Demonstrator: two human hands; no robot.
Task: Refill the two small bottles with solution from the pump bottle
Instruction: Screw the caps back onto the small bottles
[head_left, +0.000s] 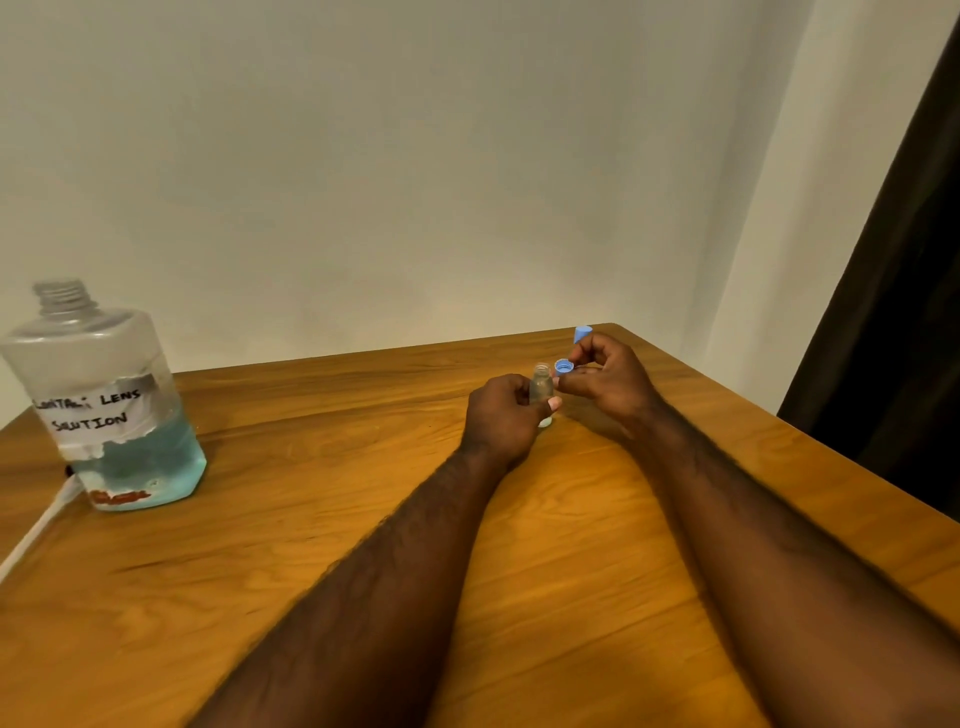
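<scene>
My left hand grips a small clear bottle upright on the wooden table; its neck is uncovered. Just right of the neck, my right hand pinches the bottle's blue cap, held off the neck. Behind my right hand a second blue-capped item peeks out, mostly hidden. The large clear bottle labelled "contact lens solution" stands at the far left, about a third full of blue liquid, with its threaded neck open and no pump on it.
A white tube or cord lies on the table by the large bottle's base and runs to the left edge. A pale wall stands behind the table. A dark curtain hangs beyond the table's right edge.
</scene>
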